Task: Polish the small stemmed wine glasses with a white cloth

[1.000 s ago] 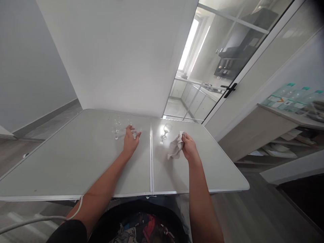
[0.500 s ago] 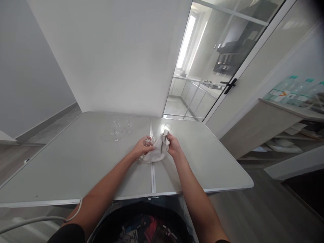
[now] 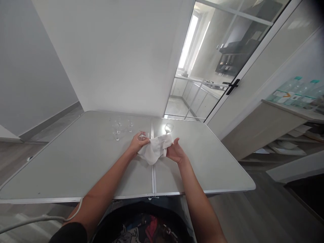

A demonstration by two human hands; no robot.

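Observation:
My left hand (image 3: pixel 136 143) is closed around a clear drinking glass (image 3: pixel 143 137), its rim facing up. The left thumb also pins one edge of a white cloth (image 3: pixel 155 152). The cloth hangs spread out between my hands, over the middle seam of the table. At the cloth's right end, my right hand (image 3: pixel 176 151) has its fingers at the fabric, partly hidden by it, with the thumb raised away. Just beyond the cloth, a clear stemmed glass (image 3: pixel 168 128) stands on the table. Several more small clear glasses (image 3: pixel 117 131) stand farther left.
The pale folding table (image 3: pixel 76 162) has a metal rim and a central seam. A wall rises behind it, with a glazed door (image 3: pixel 202 67) at the right. Plastic bottles (image 3: pixel 288 92) stand on a shelf unit (image 3: pixel 275 121). A white cable (image 3: pixel 45 218) crosses my left forearm.
The cloth has opened out from a bunched shape and spread wider. My right hand has turned and lowered slightly, its thumb lifting off. My left hand has shifted a little left with the glass.

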